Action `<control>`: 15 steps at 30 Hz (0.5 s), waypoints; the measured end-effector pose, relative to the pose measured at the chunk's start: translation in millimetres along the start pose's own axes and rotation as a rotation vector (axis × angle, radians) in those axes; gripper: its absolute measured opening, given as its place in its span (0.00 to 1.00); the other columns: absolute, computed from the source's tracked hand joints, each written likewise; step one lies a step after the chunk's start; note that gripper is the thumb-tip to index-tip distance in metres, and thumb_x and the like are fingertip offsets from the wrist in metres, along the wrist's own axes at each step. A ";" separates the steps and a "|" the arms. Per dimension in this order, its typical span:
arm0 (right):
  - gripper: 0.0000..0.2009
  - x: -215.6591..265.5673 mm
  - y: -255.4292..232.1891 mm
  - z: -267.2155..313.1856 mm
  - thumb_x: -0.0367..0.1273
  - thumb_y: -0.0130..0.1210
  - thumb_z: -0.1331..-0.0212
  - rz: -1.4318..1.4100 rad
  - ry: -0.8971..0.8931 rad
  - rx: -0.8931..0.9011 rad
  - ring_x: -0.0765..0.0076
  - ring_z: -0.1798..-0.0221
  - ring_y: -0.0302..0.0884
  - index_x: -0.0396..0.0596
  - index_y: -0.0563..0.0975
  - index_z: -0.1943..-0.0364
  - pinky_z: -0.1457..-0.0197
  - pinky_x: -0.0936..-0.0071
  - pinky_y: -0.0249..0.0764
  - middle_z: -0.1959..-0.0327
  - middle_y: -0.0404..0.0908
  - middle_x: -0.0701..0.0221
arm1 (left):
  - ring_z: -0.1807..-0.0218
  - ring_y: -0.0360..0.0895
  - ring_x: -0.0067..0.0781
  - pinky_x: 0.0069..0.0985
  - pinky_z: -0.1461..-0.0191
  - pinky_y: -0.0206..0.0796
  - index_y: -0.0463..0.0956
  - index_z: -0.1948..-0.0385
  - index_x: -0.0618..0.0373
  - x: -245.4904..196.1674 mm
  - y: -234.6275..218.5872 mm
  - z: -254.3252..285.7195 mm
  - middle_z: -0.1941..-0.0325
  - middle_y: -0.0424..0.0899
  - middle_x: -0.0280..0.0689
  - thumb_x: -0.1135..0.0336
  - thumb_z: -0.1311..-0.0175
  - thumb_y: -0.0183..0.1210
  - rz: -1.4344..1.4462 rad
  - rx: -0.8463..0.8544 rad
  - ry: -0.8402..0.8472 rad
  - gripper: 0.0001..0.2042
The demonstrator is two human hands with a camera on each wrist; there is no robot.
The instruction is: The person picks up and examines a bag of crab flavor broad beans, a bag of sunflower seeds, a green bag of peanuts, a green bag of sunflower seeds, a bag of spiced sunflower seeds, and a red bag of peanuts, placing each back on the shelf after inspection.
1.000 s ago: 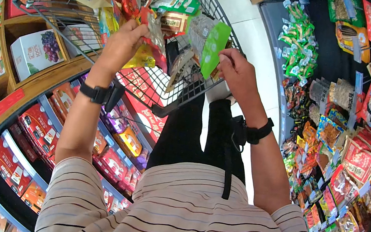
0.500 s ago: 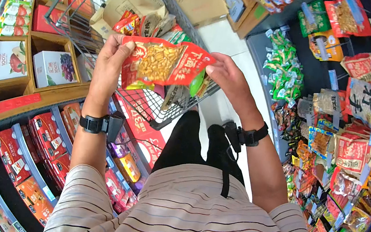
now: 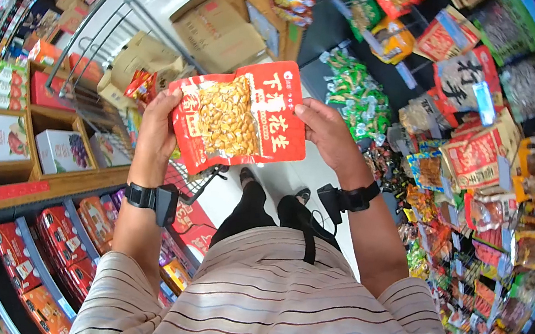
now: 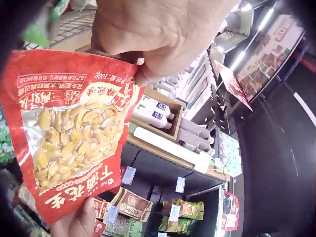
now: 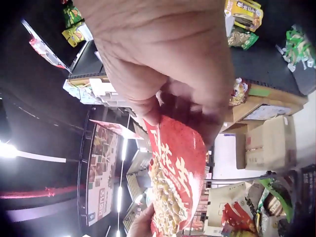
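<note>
A red peanut packet with a clear window and white characters is held up in front of me by both hands. My left hand grips its left edge, and my right hand pinches its right edge. In the left wrist view the packet hangs below the left hand, with fingers of the other hand at its lower corner. The right wrist view has the right hand closed over the packet's top edge.
A wire shopping cart loaded with cardboard boxes and snack bags stands ahead on the left. Shelves of red boxes run along the left, hanging snack packets fill the rack on the right. Cardboard cartons sit on the floor ahead.
The hands lifted the red packet out of the cart and raised it higher, tilting its front toward me. The view swung upward, so the cart now lies farther off.
</note>
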State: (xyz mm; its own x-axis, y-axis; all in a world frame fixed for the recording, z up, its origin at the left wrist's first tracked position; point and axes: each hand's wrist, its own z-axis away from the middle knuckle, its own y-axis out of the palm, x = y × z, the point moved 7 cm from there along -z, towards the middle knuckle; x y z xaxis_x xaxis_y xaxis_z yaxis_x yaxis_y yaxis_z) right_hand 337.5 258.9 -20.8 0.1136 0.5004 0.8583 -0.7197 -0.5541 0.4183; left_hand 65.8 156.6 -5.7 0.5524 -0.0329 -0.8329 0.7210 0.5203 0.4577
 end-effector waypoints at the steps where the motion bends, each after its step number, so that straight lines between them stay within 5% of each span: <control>1: 0.12 5.8 -8.2 7.1 0.38 0.50 0.29 -0.028 -0.005 -0.005 0.83 0.54 0.78 0.43 0.76 0.54 0.48 0.78 0.75 0.57 0.80 0.74 | 0.52 0.83 0.37 0.35 0.46 0.78 0.71 0.55 0.68 10.2 10.1 -0.2 0.53 0.82 0.47 0.71 0.29 0.50 0.072 0.050 -0.043 0.09; 15: 0.12 56.3 -117.1 70.5 0.38 0.57 0.33 -0.110 -0.194 -0.231 0.83 0.58 0.79 0.45 0.78 0.54 0.52 0.80 0.76 0.59 0.82 0.76 | 0.38 0.75 0.44 0.43 0.33 0.67 0.69 0.42 0.68 123.7 115.1 10.2 0.38 0.76 0.49 0.67 0.28 0.51 0.339 0.126 -0.298 0.18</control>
State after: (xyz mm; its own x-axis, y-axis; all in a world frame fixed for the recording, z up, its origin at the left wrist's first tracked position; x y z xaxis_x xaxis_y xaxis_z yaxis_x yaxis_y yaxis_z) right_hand 476.5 305.0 -0.5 0.3124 0.4004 0.8615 -0.8295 -0.3269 0.4528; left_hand 221.4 203.7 -52.9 0.8484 -0.1320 -0.5127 0.5140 0.4369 0.7382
